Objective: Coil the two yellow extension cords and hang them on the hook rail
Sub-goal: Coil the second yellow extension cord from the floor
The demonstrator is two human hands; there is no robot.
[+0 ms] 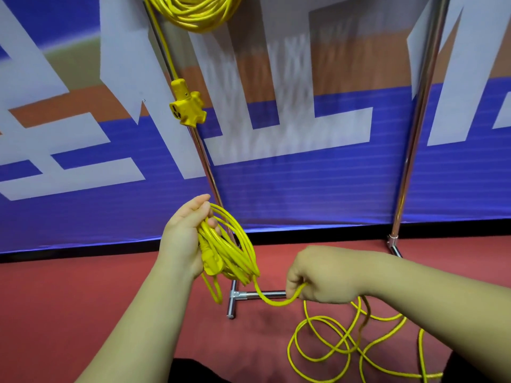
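Observation:
One yellow extension cord (193, 15) hangs coiled at the top of the frame, and its three-way socket end (188, 107) dangles below it beside the rack's left post. My left hand (184, 233) is shut on a bundle of loops of the second yellow cord (235, 252), with its plug (210, 261) lying against my palm. From the bundle the cord runs down and right into my right hand (320, 275), which pinches it. The loose remainder of this cord (343, 346) lies in tangled loops on the red floor under my right forearm. The hook rail itself is out of view.
A chrome rack stands ahead with a left post (206, 164), a right post (409, 161) and a T-shaped foot (235, 295) on the red floor (83, 294). Behind it hangs a blue, white and orange banner (304, 183).

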